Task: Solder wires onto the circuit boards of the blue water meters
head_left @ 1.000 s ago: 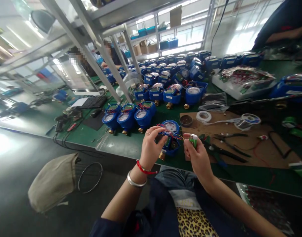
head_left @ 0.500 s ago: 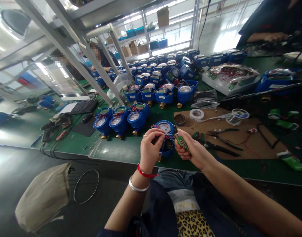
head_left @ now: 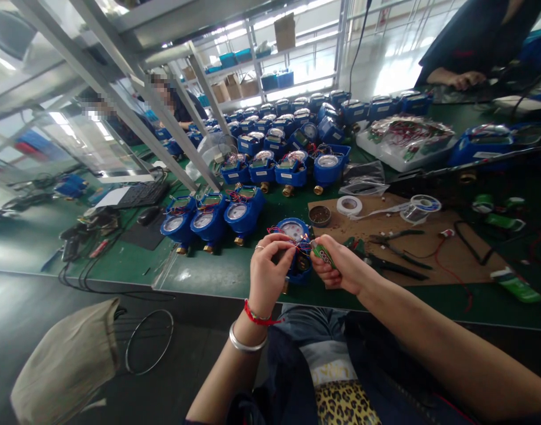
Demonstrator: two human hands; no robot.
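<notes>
At far L, below the green bench [head_left: 226, 271], I see a beige cloth cover [head_left: 66, 363], w/ a thin metal ring [head_left: 149, 342] just beside it; above, on the bench, stand a screen [head_left: 91, 147], a keyboard [head_left: 141, 193] and a mouse [head_left: 148, 216] on its dark pad; next to the R come three blue meters [head_left: 207, 219] in one row, brass ends toward me; then comes my L hand [head_left: 270, 268], its thumb and fingertips pinched together on thin coloured wires [head_left: 302, 248]; these wires are over the single blue meter [head_left: 292, 227], which lies on the bench directly in front of me, partly covered by my fingers; many other meters [head_left: 290, 168] stand in rows behind it; at the R side of the wires, my R hand [head_left: 343, 265] has its fingers wrapped firmly around a green lighter [head_left: 324, 255]; a small bright flame [head_left: 304, 237] is at its upper end, near the wires; behind this hand are a round tin [head_left: 320, 216] and a white tape roll [head_left: 349, 205]; further R, on the brown board [head_left: 460, 260], lie pliers [head_left: 398, 235] and a wire spool [head_left: 420, 208]; farther back, a white tray [head_left: 392, 160] holds wired parts, approx. below a co-worker's hand [head_left: 467, 80].
</notes>
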